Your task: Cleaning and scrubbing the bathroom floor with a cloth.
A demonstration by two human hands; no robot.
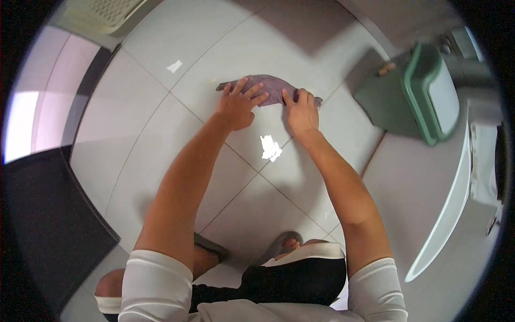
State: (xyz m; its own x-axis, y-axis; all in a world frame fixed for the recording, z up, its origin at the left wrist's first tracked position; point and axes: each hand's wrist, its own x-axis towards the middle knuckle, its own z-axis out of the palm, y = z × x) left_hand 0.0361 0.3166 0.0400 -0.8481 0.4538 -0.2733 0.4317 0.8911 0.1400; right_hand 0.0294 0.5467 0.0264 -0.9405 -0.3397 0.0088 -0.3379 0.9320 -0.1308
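Note:
A purple-grey cloth (pixel 276 88) lies bunched in a long, slightly curved strip on the white tiled floor (pixel 230 177). My left hand (pixel 238 104) rests on the left part of it, palm down with the fingers spread. On the right part lies my right hand (pixel 302 112), its fingers bent close together over the cloth and the thumb apart on the near edge. Part of the cloth is hidden under both hands. Its left end looks darker and sticks out beyond the left fingertips.
A green bin (pixel 402 91) with a pale panel stands to the right. Beside it a white curved rim (pixel 445 225) runs toward me. A black mat (pixel 48 231) lies at left, and a cream perforated basket (pixel 110 13) sits far left. My slippered feet are below.

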